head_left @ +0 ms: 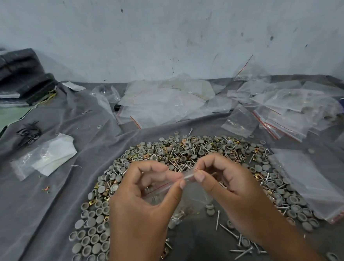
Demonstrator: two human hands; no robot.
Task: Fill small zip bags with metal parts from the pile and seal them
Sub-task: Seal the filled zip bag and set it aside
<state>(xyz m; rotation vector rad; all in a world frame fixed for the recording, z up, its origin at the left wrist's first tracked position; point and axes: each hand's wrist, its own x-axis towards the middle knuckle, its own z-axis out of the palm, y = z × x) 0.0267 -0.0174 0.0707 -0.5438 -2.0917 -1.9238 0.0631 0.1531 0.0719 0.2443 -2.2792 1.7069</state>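
A small clear zip bag (189, 198) hangs between my two hands above the grey cloth. My left hand (145, 195) pinches its top strip from the left, thumb against fingertips. My right hand (230, 185) pinches the same strip from the right. A few metal parts show dimly through the bag's lower part. Around and behind my hands spreads the pile (178, 152) of grey round caps, nails and brass-coloured clips.
Heaps of empty zip bags (165, 102) lie at the back, and filled ones (291, 109) to the right. Another flat stack of bags (317, 183) rests on the pile's right edge. White paper and plastic (46, 155) lie left. Dark stacked packets (14, 78) sit far left.
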